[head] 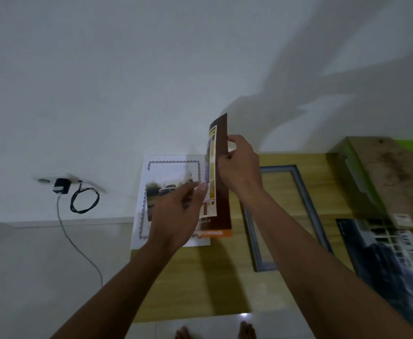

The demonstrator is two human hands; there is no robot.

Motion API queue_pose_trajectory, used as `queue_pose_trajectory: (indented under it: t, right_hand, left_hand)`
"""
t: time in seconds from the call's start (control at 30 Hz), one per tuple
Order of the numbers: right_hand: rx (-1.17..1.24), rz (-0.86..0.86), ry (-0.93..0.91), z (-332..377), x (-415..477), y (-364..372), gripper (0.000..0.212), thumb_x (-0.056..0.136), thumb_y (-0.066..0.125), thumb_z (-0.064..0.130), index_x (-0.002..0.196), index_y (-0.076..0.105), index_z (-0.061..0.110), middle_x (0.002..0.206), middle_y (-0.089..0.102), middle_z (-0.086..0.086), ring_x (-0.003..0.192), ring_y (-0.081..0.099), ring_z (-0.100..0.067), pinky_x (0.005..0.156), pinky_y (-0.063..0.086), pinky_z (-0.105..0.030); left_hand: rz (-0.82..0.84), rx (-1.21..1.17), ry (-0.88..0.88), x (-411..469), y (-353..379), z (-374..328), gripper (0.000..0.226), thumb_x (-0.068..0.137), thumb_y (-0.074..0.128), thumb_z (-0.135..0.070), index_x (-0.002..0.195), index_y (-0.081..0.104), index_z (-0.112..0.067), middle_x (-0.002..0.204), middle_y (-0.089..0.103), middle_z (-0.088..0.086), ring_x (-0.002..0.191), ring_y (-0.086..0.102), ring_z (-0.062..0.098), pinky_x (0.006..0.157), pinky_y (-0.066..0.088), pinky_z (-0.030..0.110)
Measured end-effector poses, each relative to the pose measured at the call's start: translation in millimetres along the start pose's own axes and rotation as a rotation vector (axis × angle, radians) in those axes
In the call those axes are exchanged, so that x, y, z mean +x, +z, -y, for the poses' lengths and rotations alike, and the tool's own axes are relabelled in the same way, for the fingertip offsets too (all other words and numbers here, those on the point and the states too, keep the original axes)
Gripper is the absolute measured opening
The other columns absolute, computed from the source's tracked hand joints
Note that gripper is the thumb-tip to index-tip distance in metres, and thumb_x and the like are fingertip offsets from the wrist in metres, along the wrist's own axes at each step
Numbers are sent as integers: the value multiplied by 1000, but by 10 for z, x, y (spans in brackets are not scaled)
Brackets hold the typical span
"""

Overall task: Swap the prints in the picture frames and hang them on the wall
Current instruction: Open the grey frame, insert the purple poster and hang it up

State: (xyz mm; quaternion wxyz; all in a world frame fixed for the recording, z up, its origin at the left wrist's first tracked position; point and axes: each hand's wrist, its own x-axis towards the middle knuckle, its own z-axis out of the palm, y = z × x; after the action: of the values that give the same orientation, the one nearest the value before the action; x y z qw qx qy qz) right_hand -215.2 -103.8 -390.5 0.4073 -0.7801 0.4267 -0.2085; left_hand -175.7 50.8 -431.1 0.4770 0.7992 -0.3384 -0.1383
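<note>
In the head view, the brown-backed print [222, 152] is held on edge over the worktop [200, 277], clamped in the right hand [239, 167] grip. The left hand [176, 216] is laid, fingers relaxed, on the white bordered print [171, 170].

Lighting: dim, greyish; large soft shadows on wall [102, 69]. Small glare on floor [244, 315]. Right edge motion-blurred, wide-angle bent.

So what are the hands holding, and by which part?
The right hand pinches the brown print by its right edge, near the top. The left hand lies at its left edge; a grip there cannot be told.
</note>
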Motion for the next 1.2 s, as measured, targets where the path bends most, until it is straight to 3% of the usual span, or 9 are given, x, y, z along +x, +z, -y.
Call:
queue_pose_trajectory:
  t: [0.13, 0.27, 0.4, 0.53, 0.67, 0.73, 0.83, 0.97, 1.2]
  right_hand:
    - [184, 47, 80, -212, 20, -529, 41, 93, 54, 13, 130, 57, 31, 96, 72, 4, 77, 71, -12, 71, 61, -38]
    - [326, 66, 210, -556, -2, -1017, 35, 97, 53, 12, 126, 60, 31, 88, 72, 8, 69, 71, -5, 58, 58, -27]
    - [374, 62, 301, -1035, 7, -1379, 35, 98, 53, 12, 126, 60, 32, 83, 73, 5, 66, 72, -8, 51, 52, -22]
    - [396, 82, 417, -1560, 41, -1547, 46, 99, 49, 7, 132, 58, 36, 88, 75, -3, 68, 73, -14, 53, 54, -26]
    - [382, 104, 510, -2017, 76, -1619, 48, 99, 51, 8, 137, 53, 38, 93, 75, -6, 73, 74, -20, 58, 57, -32]
    - [360, 118, 510, -2179, 71, -1645, 49, 99, 49, 5, 138, 53, 34, 86, 75, -4, 70, 74, -18, 58, 56, -31]
    - [335, 145, 487, -2346, 89, -1649, 47, 99, 49, 5, 140, 51, 30, 83, 74, 1, 67, 73, -13, 56, 55, -29]
    - [341, 147, 470, -2444, 139, -1635, 42, 99, 53, 14, 137, 53, 33, 81, 75, 0, 70, 74, -14, 64, 59, -34]
    - [555, 199, 517, -2463, 240, -1662, 42, 101, 48, 12, 132, 56, 40, 92, 76, -6, 81, 75, -25, 68, 60, -39]
  left_hand:
    - [-41, -169, -218, 175, 259, -111, 17, 96, 53, -40, 113, 54, -42, 103, 62, -24, 82, 66, -1, 59, 56, 20]
    - [122, -371, -546, 337, 620, -156, 63, 88, 68, -31, 144, 38, -29, 126, 60, -1, 101, 65, 21, 73, 58, 38]
    - [164, -381, -682, 348, 1007, -122, 85, 76, 79, -28, 148, 32, -29, 140, 51, 9, 115, 59, 29, 93, 52, 49]
    - [244, -304, -697, 277, 1396, -178, 75, 76, 79, -22, 141, 43, -21, 122, 65, 6, 108, 62, 25, 90, 51, 44]
    - [305, -273, -640, 199, 1746, -271, 56, 77, 77, -6, 127, 52, -11, 88, 69, -7, 76, 67, 9, 63, 55, 27]
    - [309, -30, -482, 113, 1885, -321, 49, 79, 76, -8, 123, 56, -10, 90, 63, -11, 77, 62, 6, 66, 50, 23]
    - [264, 238, -287, 34, 2048, -295, 53, 78, 78, -20, 126, 58, -8, 113, 63, 7, 102, 63, 22, 80, 49, 28]
    - [220, 311, -241, 15, 2164, -192, 41, 79, 75, -34, 115, 60, -21, 107, 64, 1, 97, 62, 14, 82, 55, 34]
    - [167, 229, -302, 34, 2201, -306, 35, 84, 72, -24, 116, 59, -23, 97, 59, -13, 86, 60, 5, 68, 43, 17]
